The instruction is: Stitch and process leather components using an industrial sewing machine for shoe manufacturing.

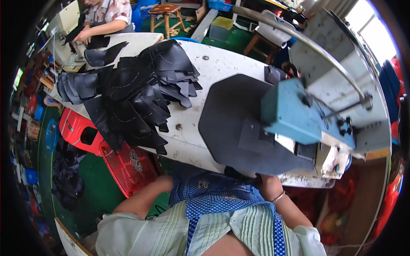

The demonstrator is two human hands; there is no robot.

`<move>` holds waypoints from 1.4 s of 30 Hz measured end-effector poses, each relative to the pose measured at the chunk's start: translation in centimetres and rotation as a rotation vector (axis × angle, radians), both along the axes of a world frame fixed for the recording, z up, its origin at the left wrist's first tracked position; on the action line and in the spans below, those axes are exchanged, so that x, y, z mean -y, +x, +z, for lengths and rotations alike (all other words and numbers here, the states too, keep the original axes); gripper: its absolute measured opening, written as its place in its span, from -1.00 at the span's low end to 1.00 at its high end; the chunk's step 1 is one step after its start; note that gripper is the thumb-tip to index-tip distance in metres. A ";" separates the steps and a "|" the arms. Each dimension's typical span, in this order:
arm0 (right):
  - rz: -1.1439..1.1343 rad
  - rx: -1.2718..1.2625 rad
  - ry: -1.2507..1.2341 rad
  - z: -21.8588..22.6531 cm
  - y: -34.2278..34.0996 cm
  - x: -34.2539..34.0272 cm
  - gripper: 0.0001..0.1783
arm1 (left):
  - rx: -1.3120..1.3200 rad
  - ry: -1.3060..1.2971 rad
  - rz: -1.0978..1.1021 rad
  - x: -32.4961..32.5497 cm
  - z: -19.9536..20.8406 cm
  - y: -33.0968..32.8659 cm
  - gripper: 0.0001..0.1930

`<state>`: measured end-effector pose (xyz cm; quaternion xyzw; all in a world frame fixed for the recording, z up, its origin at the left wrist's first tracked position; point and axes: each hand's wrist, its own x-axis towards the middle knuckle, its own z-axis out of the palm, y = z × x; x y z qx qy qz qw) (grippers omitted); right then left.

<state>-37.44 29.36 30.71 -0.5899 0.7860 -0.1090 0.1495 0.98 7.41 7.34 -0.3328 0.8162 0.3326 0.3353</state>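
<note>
My left hand [164, 183] is low beside my blue checked apron [213, 192], near the red plastic chair; its fingers are smeared and partly hidden. At the table's front edge is my right hand [270, 184], a bracelet [279, 196] on its wrist. The fingers of that hand are out of sight, close to a black piece [239, 174] over my lap; I cannot tell if it is gripped. Ahead stands a blue sewing machine [290, 113] over a dark, many-sided board [230, 115]. A large heap of black cut pieces with pale stitching [136, 85] covers the table's left part.
The white table [213, 59] carries metal bolts and a loose black piece [104, 54] at its far left. A red chair [128, 166] stands left of me. Overhead, a metal rod [316, 47] crosses to the machine. Another person [109, 17] works at the far left; wooden stools [165, 10] stand behind.
</note>
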 end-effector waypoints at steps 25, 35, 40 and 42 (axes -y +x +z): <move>0.173 -0.360 -0.928 11.3 5.4 -0.9 -0.21 | -1.682 0.611 0.753 -5.7 32.3 -14.2 -0.62; 0.491 -0.451 -0.909 13.4 1.8 6.7 -0.44 | -0.879 0.735 0.159 4.0 38.3 -17.8 -0.60; 0.345 -0.406 -0.687 9.8 0.8 6.2 -0.58 | -1.062 -0.628 -0.199 -0.2 36.5 -19.9 -0.33; 0.316 -0.396 -0.667 10.4 0.6 6.5 -0.57 | -0.999 -0.658 -0.332 0.0 35.8 -20.0 -0.44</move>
